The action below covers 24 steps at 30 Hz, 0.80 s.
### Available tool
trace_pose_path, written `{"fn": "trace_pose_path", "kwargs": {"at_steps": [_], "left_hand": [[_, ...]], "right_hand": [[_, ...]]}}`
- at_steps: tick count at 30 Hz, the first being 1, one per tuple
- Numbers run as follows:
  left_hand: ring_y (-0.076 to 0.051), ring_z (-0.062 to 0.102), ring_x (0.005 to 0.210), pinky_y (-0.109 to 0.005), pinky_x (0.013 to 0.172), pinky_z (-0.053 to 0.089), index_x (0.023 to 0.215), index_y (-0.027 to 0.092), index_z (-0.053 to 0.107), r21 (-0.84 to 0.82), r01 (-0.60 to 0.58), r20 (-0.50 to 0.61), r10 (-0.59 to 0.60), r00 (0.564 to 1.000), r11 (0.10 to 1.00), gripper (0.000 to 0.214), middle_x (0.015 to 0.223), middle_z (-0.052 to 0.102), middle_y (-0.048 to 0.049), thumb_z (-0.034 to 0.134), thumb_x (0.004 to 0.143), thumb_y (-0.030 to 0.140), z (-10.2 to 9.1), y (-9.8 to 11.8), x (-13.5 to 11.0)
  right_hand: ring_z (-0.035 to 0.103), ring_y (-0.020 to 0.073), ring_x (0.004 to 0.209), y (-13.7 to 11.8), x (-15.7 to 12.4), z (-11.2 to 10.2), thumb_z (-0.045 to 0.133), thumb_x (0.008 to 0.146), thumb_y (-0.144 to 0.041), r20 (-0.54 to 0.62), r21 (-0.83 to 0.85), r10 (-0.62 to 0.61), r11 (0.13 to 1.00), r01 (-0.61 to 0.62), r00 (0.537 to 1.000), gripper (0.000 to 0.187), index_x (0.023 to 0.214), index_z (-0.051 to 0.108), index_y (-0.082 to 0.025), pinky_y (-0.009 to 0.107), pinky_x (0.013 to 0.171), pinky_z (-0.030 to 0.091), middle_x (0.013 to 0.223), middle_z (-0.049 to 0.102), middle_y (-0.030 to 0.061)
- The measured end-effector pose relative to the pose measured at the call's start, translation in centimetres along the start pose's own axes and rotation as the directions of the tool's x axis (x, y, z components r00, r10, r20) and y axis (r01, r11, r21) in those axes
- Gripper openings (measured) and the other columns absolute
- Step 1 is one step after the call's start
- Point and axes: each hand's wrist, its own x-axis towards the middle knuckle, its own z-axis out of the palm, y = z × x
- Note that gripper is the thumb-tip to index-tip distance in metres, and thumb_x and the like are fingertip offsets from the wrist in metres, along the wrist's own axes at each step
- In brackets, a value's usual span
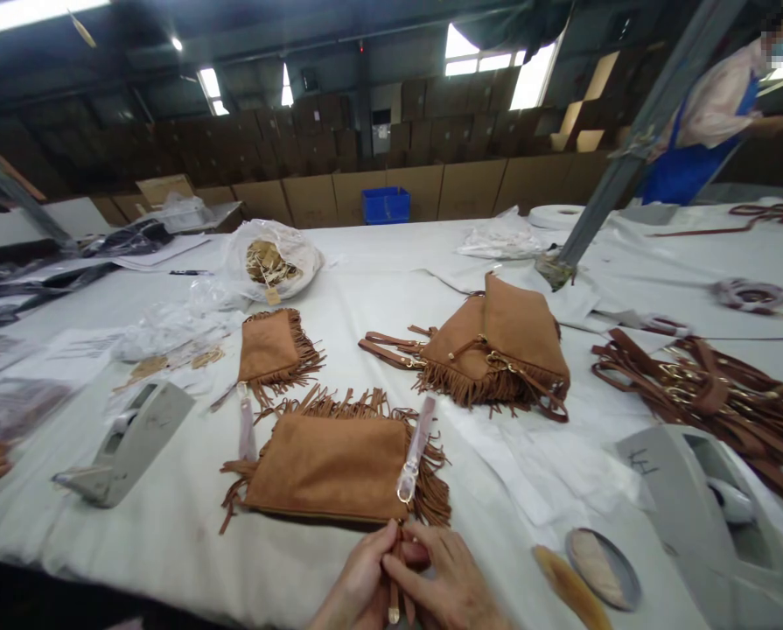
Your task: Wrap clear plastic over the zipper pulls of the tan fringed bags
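Pinching a thin brown strip (394, 593) with closed fingers (434, 544) of left hand (360, 570) and right hand (449, 573). Holding it by a flat brown bag (335, 464), showing fringe (432, 492) left, right and far.

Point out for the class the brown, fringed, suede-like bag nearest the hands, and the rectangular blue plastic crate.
Brown, fringed, suede-like bag (332, 464): head view, middle of its flat upper side.
Rectangular blue plastic crate (387, 208): head view, middle of its near wall.
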Motion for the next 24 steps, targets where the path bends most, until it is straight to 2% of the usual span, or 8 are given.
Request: {"fn": "trace_pose_path", "kwargs": {"at_steps": [4, 7, 10, 12, 15, 17, 20, 24], "left_hand": [[-0.015, 0.061, 0.057, -0.023, 0.059, 0.044, 0.066, 0.011, 0.066, -0.062, 0.037, -0.037, -0.04, 0.999, 0.997, 0.036, 0.059, 0.067, -0.0048, 0.08, 0.063, 0.045, -0.1, -0.4, 0.3], [-0.012, 0.057, 0.053, -0.023, 0.058, 0.043, 0.066, 0.014, 0.063, -0.057, 0.09, -0.099, -0.095, 0.99, 0.994, 0.041, 0.059, 0.065, -0.001, 0.085, 0.053, 0.047, -0.2, -0.5, 0.3], [-0.015, 0.057, 0.054, -0.025, 0.055, 0.04, 0.07, 0.015, 0.063, 0.229, 0.072, -0.167, -0.033, 0.985, 0.971, 0.05, 0.057, 0.063, -0.0024, 0.072, 0.061, 0.063, -0.6, -0.4, 0.1], [-0.016, 0.054, 0.053, -0.026, 0.055, 0.039, 0.067, 0.015, 0.064, 0.556, -0.072, -0.171, 0.199, 0.965, 0.828, 0.054, 0.053, 0.061, -0.0036, 0.057, 0.072, 0.068, -1.0, -0.2, -0.1], [-0.018, 0.054, 0.059, -0.028, 0.061, 0.04, 0.068, 0.017, 0.067, 0.835, -0.263, -0.051, 0.542, 0.839, 0.484, 0.047, 0.058, 0.061, -0.0049, 0.052, 0.082, 0.059, -1.3, 0.4, -0.6], [-0.019, 0.055, 0.063, -0.028, 0.064, 0.043, 0.084, 0.019, 0.071, 0.86, -0.32, 0.011, 0.613, 0.79, 0.398, 0.038, 0.074, 0.067, -0.0077, 0.053, 0.084, 0.052, -1.1, 0.8, -0.8], [-0.015, 0.054, 0.056, -0.026, 0.06, 0.047, 0.117, 0.02, 0.064, 0.846, -0.389, 0.17, 0.508, 0.845, 0.364, 0.043, 0.102, 0.068, -0.0117, 0.045, 0.089, 0.047, -0.5, 1.3, -0.6], [-0.015, 0.055, 0.058, -0.026, 0.063, 0.047, 0.125, 0.018, 0.059, 0.857, -0.455, 0.363, 0.344, 0.866, 0.243, 0.045, 0.094, 0.067, -0.0115, 0.032, 0.095, 0.038, 0.2, 1.6, 0.2]], "right_hand": [[0.058, 0.0197, 0.086, 0.3, 0.4, -0.6, 0.048, 0.09, -0.02, 0.032, -0.016, -0.12, 0.993, 0.12, 0.992, 0.027, 0.11, 0.064, -0.026, 0.033, 0.072, 0.047, 0.099, 0.066, 0.0086], [0.059, 0.0183, 0.079, 0.2, 0.5, -0.7, 0.042, 0.091, -0.018, 0.008, 0.112, -0.099, 0.989, 0.098, 0.995, 0.027, 0.109, 0.062, -0.02, 0.031, 0.068, 0.048, 0.09, 0.068, 0.0088], [0.062, 0.018, 0.075, 0.0, 0.6, -1.0, 0.04, 0.092, -0.021, -0.014, 0.275, 0.127, 0.954, -0.118, 0.992, 0.025, 0.101, 0.063, -0.021, 0.029, 0.067, 0.05, 0.083, 0.068, 0.0069], [0.063, 0.0174, 0.074, -0.2, 1.0, -1.4, 0.045, 0.092, -0.026, 0.03, 0.361, 0.358, 0.867, -0.344, 0.933, 0.02, 0.092, 0.065, -0.022, 0.026, 0.067, 0.051, 0.08, 0.068, 0.0051], [0.064, 0.0179, 0.073, -0.4, 1.8, -2.0, 0.051, 0.09, -0.038, 0.113, 0.423, 0.59, 0.699, -0.576, 0.799, 0.024, 0.081, 0.067, -0.022, 0.023, 0.066, 0.052, 0.077, 0.068, 0.0046], [0.064, 0.0184, 0.072, -0.4, 2.3, -2.2, 0.052, 0.088, -0.044, 0.154, 0.445, 0.649, 0.628, -0.638, 0.745, 0.03, 0.076, 0.068, -0.021, 0.024, 0.066, 0.052, 0.075, 0.068, 0.0046], [0.065, 0.019, 0.072, -0.1, 2.6, -2.2, 0.055, 0.085, -0.046, 0.181, 0.484, 0.66, 0.586, -0.65, 0.729, 0.031, 0.077, 0.071, -0.021, 0.023, 0.067, 0.052, 0.075, 0.069, 0.0043], [0.066, 0.0206, 0.074, 0.6, 2.2, -1.7, 0.059, 0.082, -0.046, 0.193, 0.505, 0.683, 0.546, -0.668, 0.704, 0.029, 0.088, 0.074, -0.021, 0.025, 0.07, 0.053, 0.078, 0.072, 0.0041]]}}
